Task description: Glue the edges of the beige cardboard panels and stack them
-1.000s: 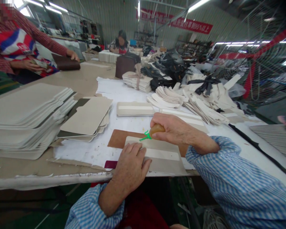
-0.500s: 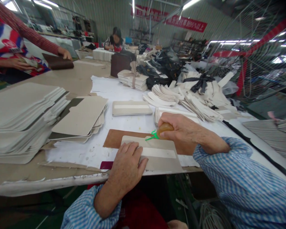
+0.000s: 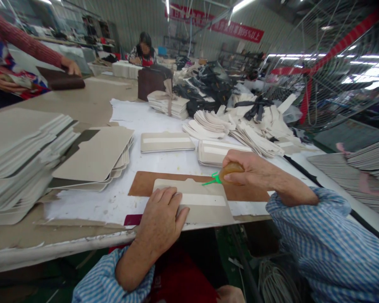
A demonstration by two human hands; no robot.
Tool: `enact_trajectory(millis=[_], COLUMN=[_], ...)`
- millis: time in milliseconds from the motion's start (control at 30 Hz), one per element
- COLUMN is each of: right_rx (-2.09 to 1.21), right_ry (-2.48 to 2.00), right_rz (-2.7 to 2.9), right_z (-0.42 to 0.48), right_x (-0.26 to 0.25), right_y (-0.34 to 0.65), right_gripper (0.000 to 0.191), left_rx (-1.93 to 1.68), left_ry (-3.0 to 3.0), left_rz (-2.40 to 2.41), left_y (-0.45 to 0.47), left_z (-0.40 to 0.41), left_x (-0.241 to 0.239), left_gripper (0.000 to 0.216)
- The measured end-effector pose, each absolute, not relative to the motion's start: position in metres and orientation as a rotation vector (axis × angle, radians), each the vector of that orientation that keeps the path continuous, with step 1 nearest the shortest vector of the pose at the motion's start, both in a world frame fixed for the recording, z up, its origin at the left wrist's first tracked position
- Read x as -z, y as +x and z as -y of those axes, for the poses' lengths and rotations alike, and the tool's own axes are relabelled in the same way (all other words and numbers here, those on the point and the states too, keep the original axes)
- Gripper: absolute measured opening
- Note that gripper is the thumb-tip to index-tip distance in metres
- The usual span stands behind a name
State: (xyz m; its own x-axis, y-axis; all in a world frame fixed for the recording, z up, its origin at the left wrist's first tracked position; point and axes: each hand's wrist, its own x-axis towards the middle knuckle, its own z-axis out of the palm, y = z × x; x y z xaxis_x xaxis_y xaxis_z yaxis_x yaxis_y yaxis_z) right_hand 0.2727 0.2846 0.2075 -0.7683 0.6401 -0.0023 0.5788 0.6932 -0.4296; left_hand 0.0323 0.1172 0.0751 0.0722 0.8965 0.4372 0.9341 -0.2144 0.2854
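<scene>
A beige panel (image 3: 208, 213) with a pale strip across it lies at the table's front edge, partly over a brown board (image 3: 142, 182). My left hand (image 3: 162, 214) rests flat on the panel's left part, fingers stretched out, holding it down. Wrapped round an amber squeeze bottle (image 3: 233, 171) with a green nozzle (image 3: 213, 180), my right hand (image 3: 252, 170) is above the panel's right half. The nozzle tip is at the panel's far edge, right of its small tab; whether it touches cannot be made out. A maroon piece (image 3: 132, 219) lies left of the panel.
Stacked beige panels (image 3: 25, 134) and a smaller pile (image 3: 91, 155) stand left. Two stacks of strip-marked panels (image 3: 167, 145) (image 3: 208, 158) lie beyond the board. Fabric pieces and black bags (image 3: 208, 84) crowd the back. Co-workers are at the far left (image 3: 71, 65) and back (image 3: 145, 50).
My right hand has moved the bottle rightward along the panel's far edge, away from the tab. My left hand stays on the panel. The whole view has shifted slightly.
</scene>
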Motion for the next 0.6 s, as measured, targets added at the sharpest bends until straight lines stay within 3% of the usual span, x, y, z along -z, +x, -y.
enact_trajectory(millis=[600], right_rx=[-0.853], right_ry=[-1.363], right_rz=[2.379], right_z=[-0.283], right_x=[-0.19], right_y=[0.338], right_gripper=[0.034], left_rx=[0.808], left_ry=[-2.239], left_rz=[1.871], left_y=[0.031], left_z=[-0.118], left_x=[-0.075], left_gripper=[0.028])
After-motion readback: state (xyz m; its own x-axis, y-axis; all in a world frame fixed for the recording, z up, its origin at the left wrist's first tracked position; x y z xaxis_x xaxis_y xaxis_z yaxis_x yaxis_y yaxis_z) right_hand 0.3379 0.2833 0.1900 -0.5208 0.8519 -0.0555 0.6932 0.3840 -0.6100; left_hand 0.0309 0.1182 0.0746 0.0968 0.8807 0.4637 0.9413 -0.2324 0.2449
